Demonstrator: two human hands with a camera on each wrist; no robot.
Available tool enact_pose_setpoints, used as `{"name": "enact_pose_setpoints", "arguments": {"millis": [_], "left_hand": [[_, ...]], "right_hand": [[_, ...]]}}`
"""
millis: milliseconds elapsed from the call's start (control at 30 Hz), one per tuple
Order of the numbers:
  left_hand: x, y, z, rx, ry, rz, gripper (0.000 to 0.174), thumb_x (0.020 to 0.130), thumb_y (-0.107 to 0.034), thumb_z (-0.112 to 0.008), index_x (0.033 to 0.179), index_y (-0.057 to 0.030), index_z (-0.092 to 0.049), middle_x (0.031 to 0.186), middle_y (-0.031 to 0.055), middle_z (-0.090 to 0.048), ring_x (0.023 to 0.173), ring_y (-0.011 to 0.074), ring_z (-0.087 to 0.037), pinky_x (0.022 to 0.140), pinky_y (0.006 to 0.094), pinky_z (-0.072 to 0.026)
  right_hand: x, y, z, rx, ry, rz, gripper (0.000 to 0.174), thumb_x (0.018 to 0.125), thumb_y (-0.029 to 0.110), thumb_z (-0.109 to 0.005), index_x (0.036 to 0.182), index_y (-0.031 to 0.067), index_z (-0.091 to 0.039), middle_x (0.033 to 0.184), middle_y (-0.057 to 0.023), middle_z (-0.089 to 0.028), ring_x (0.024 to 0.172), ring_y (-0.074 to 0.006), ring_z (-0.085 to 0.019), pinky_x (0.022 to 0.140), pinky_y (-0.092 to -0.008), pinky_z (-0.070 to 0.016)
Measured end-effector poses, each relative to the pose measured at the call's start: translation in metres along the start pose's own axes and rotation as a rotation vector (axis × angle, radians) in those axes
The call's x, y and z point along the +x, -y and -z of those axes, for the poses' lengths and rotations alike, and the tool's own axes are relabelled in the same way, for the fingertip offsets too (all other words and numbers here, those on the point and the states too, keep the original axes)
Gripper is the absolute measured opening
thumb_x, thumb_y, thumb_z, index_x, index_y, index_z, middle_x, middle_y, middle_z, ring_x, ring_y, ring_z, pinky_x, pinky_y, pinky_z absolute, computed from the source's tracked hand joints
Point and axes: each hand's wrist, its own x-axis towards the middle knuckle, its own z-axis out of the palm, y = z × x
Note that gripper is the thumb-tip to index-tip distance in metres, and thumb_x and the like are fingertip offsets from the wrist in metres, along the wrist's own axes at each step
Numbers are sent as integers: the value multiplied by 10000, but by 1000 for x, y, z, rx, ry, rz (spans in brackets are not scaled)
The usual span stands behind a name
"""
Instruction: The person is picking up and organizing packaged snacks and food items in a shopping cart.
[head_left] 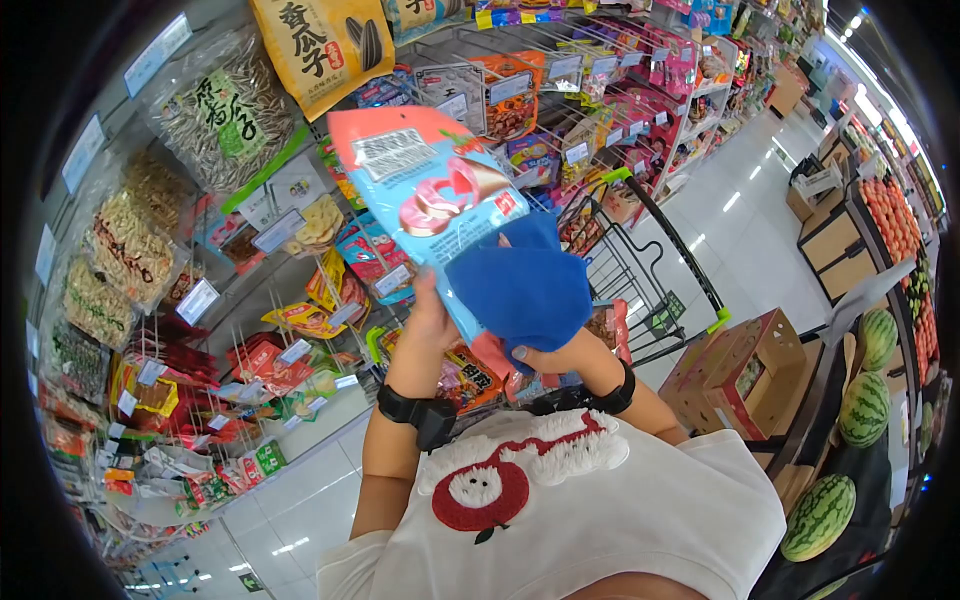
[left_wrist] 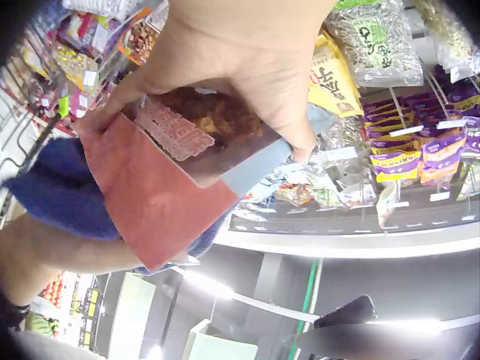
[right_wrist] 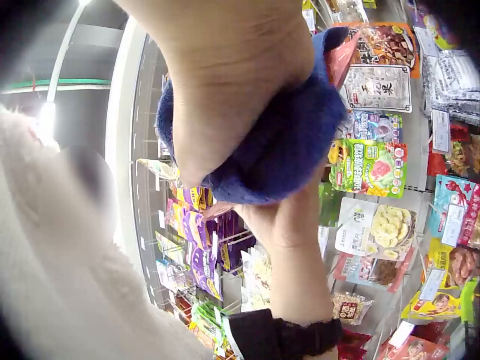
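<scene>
My left hand (head_left: 428, 318) grips the edge of a pink and light-blue snack bag (head_left: 440, 190), which is tilted in front of my chest. In the left wrist view the thumb and fingers of this hand span the bag's brown printed face (left_wrist: 202, 127). A blue cloth (head_left: 525, 290) lies over the lower right part of the bag. My right hand (head_left: 565, 358) holds this cloth against the bag, its thumb showing at the cloth's lower edge. Most of its fingers are hidden under the cloth. In the right wrist view the cloth (right_wrist: 296, 142) wraps around the fingers.
Shelves of hanging snack packs stand ahead and left, with a yellow sunflower seed bag (head_left: 325, 50) at the top. A shopping cart (head_left: 650, 270) stands just ahead. To the right are a cardboard box (head_left: 725, 375) and watermelons (head_left: 820, 515) on a stand.
</scene>
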Motion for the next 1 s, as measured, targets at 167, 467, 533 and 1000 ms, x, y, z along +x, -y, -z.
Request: {"name": "enact_pose_setpoints", "arguments": {"millis": [167,467,533,1000], "left_hand": [[-5,-13,-14,-90,79,-19,925,608,-507,-707,1268,-2,-300,1200,123,-456,1061,226,-491,890,372,-423],[-2,8,-31,233,112,-218,886,609,-400,-709,1272,3,-280,1190,117,-437,1088,213,-450,886,346,-393],[5,8,-30,295,101,-347,808,629,-374,-709,1231,12,-333,1140,110,-464,1050,200,-463,864,337,-395],[19,13,-45,473,190,-319,845,607,-151,-679,1321,-2,-252,1313,131,-285,1237,231,-276,1010,344,-210]], "right_hand": [[-8,-3,8,-66,-175,-25,389,754,220,-558,1087,24,-510,1138,-158,-484,1064,-316,-440,930,-385,-316],[-10,-31,0,-164,-430,-88,297,823,223,-479,1004,-9,-522,981,-157,-538,916,-326,-496,841,-387,-373],[-8,-25,-5,-39,-399,-34,281,823,217,-467,985,-1,-535,1006,-168,-534,955,-348,-487,868,-395,-359],[6,0,12,-432,-414,139,367,723,149,-500,1044,-28,-509,1180,-261,-428,1125,-474,-360,953,-499,-281]]}}
